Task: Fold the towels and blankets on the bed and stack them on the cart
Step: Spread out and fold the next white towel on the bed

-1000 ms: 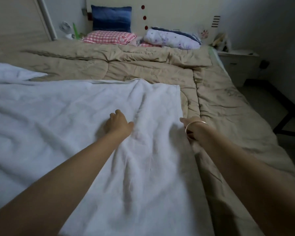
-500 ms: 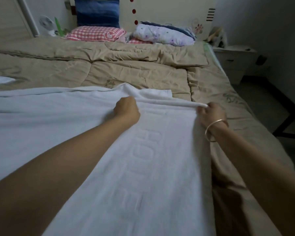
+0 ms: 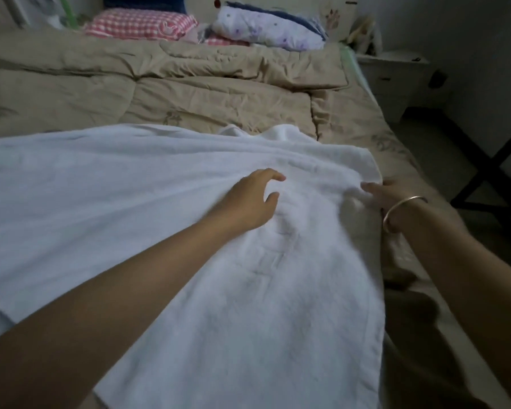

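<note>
Head view shows the large white terry-cloth towel (image 3: 219, 261) spread flat over the tan quilted comforter (image 3: 189, 93), its far edge doubled into a soft ridge. My left hand (image 3: 252, 199) rests on it near that ridge, fingers loosely curved and apart, gripping nothing. My right hand (image 3: 396, 196) sits at the towel's right edge, fingertips (image 3: 369, 188) touching the cloth; whether they pinch it I cannot tell (the picture is blurred there). I judge the towel light, limp and grippy rather than slippery, so it will sag and wrinkle unless held at two points. Best hold: the far corners or the doubled edge, pinched through both layers, hands well apart.
</note>
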{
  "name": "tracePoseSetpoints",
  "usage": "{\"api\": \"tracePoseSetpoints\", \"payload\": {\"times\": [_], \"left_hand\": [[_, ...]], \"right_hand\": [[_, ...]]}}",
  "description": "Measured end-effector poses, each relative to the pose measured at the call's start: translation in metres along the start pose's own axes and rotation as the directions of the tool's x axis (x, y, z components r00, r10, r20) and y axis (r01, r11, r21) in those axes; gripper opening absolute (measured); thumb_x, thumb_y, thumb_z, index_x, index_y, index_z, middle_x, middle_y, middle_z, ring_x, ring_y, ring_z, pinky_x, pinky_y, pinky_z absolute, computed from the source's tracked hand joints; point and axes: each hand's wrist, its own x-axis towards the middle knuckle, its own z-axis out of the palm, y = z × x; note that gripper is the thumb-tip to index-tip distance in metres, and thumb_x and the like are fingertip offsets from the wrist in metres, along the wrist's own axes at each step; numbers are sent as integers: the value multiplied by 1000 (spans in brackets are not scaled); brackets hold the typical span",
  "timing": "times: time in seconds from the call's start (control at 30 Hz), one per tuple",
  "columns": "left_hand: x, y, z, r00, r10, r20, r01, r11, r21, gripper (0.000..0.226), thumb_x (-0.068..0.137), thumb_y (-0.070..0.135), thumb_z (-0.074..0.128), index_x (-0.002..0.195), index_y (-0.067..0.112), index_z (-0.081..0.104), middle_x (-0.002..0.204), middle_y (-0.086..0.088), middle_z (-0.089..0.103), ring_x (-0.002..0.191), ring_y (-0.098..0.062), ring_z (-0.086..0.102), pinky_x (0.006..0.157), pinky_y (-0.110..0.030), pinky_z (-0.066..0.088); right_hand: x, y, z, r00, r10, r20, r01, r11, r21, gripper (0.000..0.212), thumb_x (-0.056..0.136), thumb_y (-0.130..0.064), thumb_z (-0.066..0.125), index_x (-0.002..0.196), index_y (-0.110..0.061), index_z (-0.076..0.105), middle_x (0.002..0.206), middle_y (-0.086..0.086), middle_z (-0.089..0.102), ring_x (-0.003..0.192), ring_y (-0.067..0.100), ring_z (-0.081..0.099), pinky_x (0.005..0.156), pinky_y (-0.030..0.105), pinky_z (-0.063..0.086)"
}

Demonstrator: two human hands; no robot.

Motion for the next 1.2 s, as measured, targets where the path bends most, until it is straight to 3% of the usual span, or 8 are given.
{"api": "tracePoseSetpoints", "payload": {"times": [0.23, 0.37, 0.47, 0.53, 0.67, 0.8, 1.07, 1.2], "left_hand": [[-143, 24, -23, 997, 71, 4, -70, 988, -140, 9, 86, 15, 67, 87, 23, 62, 78, 13, 63, 62, 0, 56, 60, -15, 41], [-209, 32, -32, 957, 162, 241, -118, 975, -188, 11, 84, 31, 73, 84, 23, 66, 79, 10, 67, 69, -8, 62, 64, -19, 47], [-242, 25, -28, 877, 262, 402, -245, 965, -95, 36, 73, 56, 75, 94, 28, 68, 95, 16, 65, 91, -2, 61, 82, -25, 49], [-256, 20, -24, 867, 325, 378, -349, 937, -4, 44, 71, 63, 72, 101, 32, 66, 103, 19, 61, 99, 1, 56, 85, -23, 46], [-270, 22, -17, 876, 451, 173, -473, 873, 121, 18, 83, 45, 65, 93, 31, 72, 94, 16, 65, 84, -2, 60, 68, -31, 51], [-273, 47, -7, 926, 378, -5, -378, 925, -41, 22, 83, 45, 63, 87, 29, 78, 89, 18, 61, 66, 0, 60, 59, -26, 51], [-275, 153, 70, 871, 484, 85, -460, 864, -206, 22, 85, 39, 69, 93, 21, 78, 79, 0, 70, 70, -14, 64, 65, -33, 51], [-265, 165, 85, 878, 407, 254, -365, 910, -196, 27, 86, 43, 67, 92, 19, 79, 83, 2, 74, 70, -5, 63, 66, -23, 47]], "right_hand": [[-65, 28, 7, 994, -80, -71, 80, 997, -16, 32, 89, -12, 64, 114, 7, 62, 107, 17, 64, 88, 28, 61, 83, 41, 53], [-112, 45, 12, 994, -106, -11, 106, 994, 18, 28, 89, -14, 64, 115, -4, 62, 108, 10, 64, 89, 25, 58, 71, 32, 47], [-148, 61, 15, 988, -153, 18, 154, 983, -100, 20, 92, -19, 61, 101, -2, 64, 93, 9, 64, 84, 22, 55, 66, 20, 43], [-167, 69, 14, 974, -224, 23, 225, 965, -135, 21, 93, -18, 58, 95, 1, 66, 80, 10, 61, 82, 23, 56, 62, 16, 45], [-189, 84, 10, 938, -345, -26, 322, 899, -296, 26, 91, -21, 55, 103, 0, 64, 98, 16, 67, 96, 34, 61, 80, 33, 46], [-192, 87, -1, 894, -444, -61, 381, 824, -420, 23, 96, -14, 46, 97, 4, 61, 98, 23, 64, 94, 39, 58, 69, 29, 34], [-172, 92, -99, 958, -286, 26, 248, 776, -580, 30, 92, -21, 53, 80, 2, 67, 82, 16, 64, 73, 27, 55, 62, 32, 39], [-170, 121, -106, 976, -215, 43, 197, 772, -605, 21, 85, -26, 66, 94, -8, 70, 90, 8, 66, 86, 26, 61, 76, 32, 50]]}}
